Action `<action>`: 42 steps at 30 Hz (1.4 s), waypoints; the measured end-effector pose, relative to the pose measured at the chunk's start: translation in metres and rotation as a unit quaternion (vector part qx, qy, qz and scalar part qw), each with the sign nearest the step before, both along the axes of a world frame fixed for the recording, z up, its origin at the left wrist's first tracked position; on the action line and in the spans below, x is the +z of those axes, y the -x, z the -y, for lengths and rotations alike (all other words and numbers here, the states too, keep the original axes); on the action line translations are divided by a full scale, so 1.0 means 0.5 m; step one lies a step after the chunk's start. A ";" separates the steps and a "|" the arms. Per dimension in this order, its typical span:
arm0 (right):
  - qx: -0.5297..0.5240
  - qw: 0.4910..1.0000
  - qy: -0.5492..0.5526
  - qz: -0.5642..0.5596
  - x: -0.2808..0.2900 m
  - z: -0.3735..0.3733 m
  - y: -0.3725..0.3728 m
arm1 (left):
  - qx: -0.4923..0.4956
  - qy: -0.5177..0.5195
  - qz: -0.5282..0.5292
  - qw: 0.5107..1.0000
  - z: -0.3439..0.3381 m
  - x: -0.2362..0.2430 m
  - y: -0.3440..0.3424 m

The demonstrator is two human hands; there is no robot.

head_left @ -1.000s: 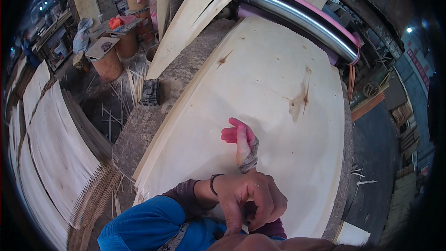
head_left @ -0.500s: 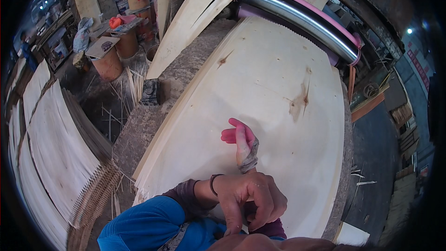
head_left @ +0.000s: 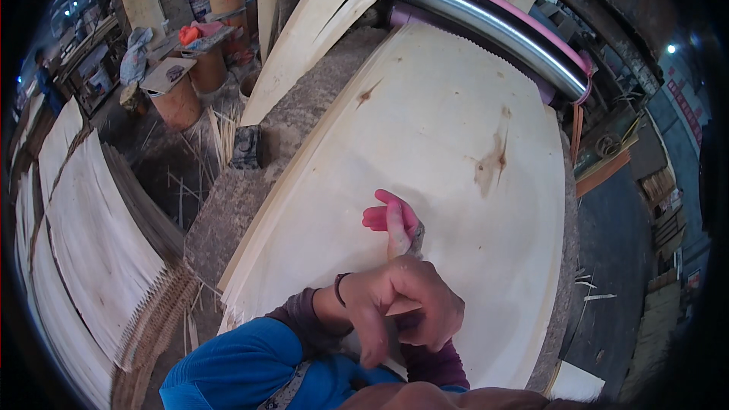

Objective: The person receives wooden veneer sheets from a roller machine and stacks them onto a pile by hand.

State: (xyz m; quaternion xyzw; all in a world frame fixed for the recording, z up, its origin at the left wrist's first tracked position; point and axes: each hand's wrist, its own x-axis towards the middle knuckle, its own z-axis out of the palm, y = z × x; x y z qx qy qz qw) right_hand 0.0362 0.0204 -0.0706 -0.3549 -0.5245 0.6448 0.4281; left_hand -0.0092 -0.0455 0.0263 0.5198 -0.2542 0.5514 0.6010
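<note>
My right hand (head_left: 396,222) wears a glove with pink fingers and a grey cuff. It is loosely bent and open, holding nothing, above a broad pale wood veneer sheet (head_left: 364,152). Bare apart from a dark band at the wrist, my left hand (head_left: 406,300) crosses over my right wrist. Its fingers are curled and its thumb points down, covering most of the glove's cuff. Whatever the curled fingers grip is hidden. A maroon sleeve (head_left: 437,364) shows on my right forearm. The sheet tops a stack of veneers, with dark knots on its right half.
A shiny metal roller (head_left: 486,26) with a pink roller alongside spans the far end. Split veneer (head_left: 311,38) leans at the far left. More veneer stacks (head_left: 99,243) stand left, behind them brown drums (head_left: 176,105). Wood scraps (head_left: 600,297) litter the floor at right.
My left hand has moved up along my right forearm and now hides more of the glove's cuff. My right hand has barely moved. A pink-gloved hand by the far drums is gone from view.
</note>
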 end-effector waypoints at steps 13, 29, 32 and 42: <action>-0.006 1.000 0.025 0.005 -0.001 -0.015 -0.006 | -0.005 0.011 0.114 0.993 -0.016 0.009 0.000; 0.019 1.000 0.020 0.004 -0.025 -0.014 0.017 | -0.029 0.096 0.074 0.992 -0.006 -0.062 -0.018; 0.003 1.000 0.029 0.001 0.003 -0.016 0.003 | 0.000 0.076 0.102 0.992 0.013 0.038 -0.001; 0.005 1.000 0.020 0.004 -0.020 -0.022 0.001 | 0.065 0.279 0.028 0.958 0.034 0.009 -0.030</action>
